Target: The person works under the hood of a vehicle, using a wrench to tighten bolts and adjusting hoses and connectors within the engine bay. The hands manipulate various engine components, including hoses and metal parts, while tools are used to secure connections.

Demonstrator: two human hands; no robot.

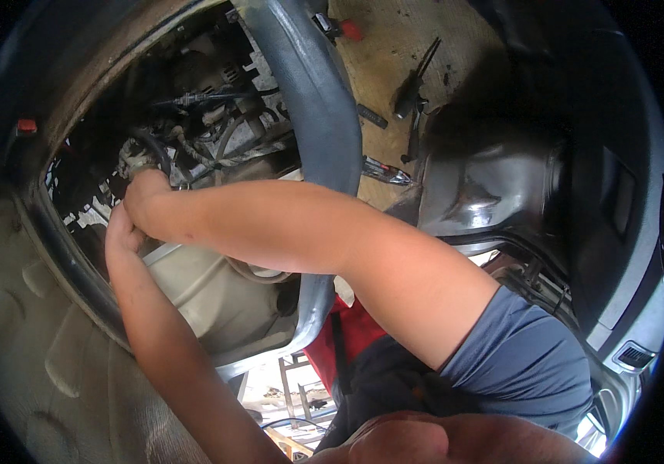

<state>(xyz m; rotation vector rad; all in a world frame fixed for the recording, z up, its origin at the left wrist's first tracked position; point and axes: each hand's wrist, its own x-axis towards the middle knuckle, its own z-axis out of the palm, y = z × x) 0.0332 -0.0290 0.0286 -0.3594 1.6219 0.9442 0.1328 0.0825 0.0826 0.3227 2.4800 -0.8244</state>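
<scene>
Both of my arms reach into an opening over a crowded engine bay (pixel 224 127). My right hand (pixel 146 193) is closed at the far left of the bay, against a pale grey, grimy shape (pixel 136 158) beside a black hose (pixel 154 147). Just below it, and touching its wrist area, my left hand (pixel 120 230) is curled. Its fingers are mostly hidden, as are the right hand's fingertips. What either hand grips cannot be made out. Cables and a braided-looking hose (pixel 251 152) run to the right of my hands.
A dark padded pillar (pixel 316 100) curves down beside the opening. On the tan mat (pixel 382 69) lie pliers (pixel 405 97), a small black bar (pixel 372 116) and a shiny-tipped tool (pixel 386 172). A glossy dark panel (pixel 486 193) stands right. A beige panel (pixel 224 309) lies below my arms.
</scene>
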